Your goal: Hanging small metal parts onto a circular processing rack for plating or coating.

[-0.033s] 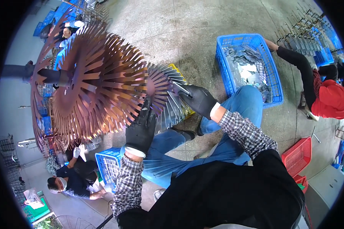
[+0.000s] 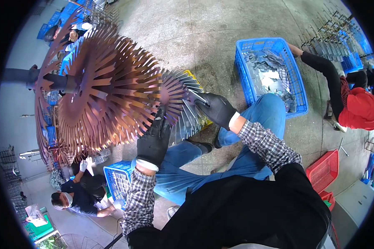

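Observation:
A large rack of bronze-purple metal discs, slotted all round into prongs, sits on a dark horizontal shaft at the left. Its smaller end disc carries thin grey metal plates along its right and lower rim. My right hand, in a black glove, pinches one grey plate at that disc's right edge. Below the rim, my left hand, also black-gloved, has its fingers pressed up against the prongs. Some of its fingertips are hidden among them.
A blue crate of loose grey plates stands beyond my right knee. A yellow crate shows behind the rack. Red baskets lie at right. A person in red reaches to the blue crate; another person sits at lower left.

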`<state>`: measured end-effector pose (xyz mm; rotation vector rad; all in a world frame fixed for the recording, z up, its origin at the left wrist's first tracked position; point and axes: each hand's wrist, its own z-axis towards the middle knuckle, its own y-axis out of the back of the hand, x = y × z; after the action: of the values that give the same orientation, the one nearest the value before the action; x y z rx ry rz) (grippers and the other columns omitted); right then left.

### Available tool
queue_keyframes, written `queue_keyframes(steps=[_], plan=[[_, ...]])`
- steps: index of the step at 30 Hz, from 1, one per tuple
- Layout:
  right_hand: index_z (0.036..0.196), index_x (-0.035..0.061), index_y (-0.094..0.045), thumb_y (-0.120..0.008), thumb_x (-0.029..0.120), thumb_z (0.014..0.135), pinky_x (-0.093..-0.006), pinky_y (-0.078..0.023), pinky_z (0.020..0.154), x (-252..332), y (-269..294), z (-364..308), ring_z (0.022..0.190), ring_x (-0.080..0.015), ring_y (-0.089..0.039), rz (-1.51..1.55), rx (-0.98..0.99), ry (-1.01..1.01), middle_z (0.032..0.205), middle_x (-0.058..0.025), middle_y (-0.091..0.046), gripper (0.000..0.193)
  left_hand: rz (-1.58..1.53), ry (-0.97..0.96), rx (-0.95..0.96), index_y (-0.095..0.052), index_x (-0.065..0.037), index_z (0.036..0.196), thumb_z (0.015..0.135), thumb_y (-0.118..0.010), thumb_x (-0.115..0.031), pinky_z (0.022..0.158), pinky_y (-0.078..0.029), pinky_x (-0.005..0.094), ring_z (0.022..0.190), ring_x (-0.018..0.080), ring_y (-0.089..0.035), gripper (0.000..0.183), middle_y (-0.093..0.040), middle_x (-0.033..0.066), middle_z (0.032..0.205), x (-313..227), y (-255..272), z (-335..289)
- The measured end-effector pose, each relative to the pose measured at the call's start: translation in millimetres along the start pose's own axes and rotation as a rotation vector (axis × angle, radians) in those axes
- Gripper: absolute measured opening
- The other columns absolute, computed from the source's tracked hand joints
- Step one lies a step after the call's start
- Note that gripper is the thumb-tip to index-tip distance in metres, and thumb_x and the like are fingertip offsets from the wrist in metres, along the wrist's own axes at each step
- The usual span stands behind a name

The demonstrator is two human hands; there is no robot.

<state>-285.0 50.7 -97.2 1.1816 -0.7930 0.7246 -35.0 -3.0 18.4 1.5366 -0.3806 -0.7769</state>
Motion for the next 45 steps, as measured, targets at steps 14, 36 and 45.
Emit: queue_keyframes(steps=[14, 36, 45], plan=[[0.131, 0.0060, -0.067, -0.064, 0.019, 0.098, -0.0404, -0.053, 0.073, 6, -5, 1, 0.084, -0.0353, -0.070, -0.106, -0.008, 0.091, 0.105, -0.0182, -0.074, 0.035, 0.182, -0.201, -0.033, -0.051, -0.017, 0.154, 0.098, -0.057, -0.017, 0.095, -0.054, 0.0426, 0.118, 0.0347, -0.063, 0.056, -0.055, 0.0137, 0.147, 8, -39, 42], [0.134, 0.0050, -0.067, -0.063, 0.016, 0.098, -0.0401, -0.054, 0.073, 15, 0, 0, 0.084, -0.0351, -0.070, -0.082, -0.017, 0.161, 0.106, -0.0190, -0.074, 0.037, 0.060, -0.161, 0.175, -0.038, -0.008, 0.159, 0.106, -0.038, -0.015, 0.123, -0.036, 0.0385, 0.146, 0.0320, -0.046, 0.054, -0.043, 0.0155, 0.163, 9, -66, 61], [0.139, 0.0062, -0.063, -0.062, 0.017, 0.098, -0.0420, -0.054, 0.071, 17, 0, 4, 0.081, -0.0366, -0.070, -0.191, 0.035, 0.173, 0.102, -0.0199, -0.074, 0.042, -0.172, -0.132, 0.146, -0.039, -0.007, 0.159, 0.106, -0.038, -0.016, 0.122, -0.037, 0.0399, 0.147, 0.0328, -0.046, 0.054, -0.044, 0.0181, 0.161, 14, -71, 68]])
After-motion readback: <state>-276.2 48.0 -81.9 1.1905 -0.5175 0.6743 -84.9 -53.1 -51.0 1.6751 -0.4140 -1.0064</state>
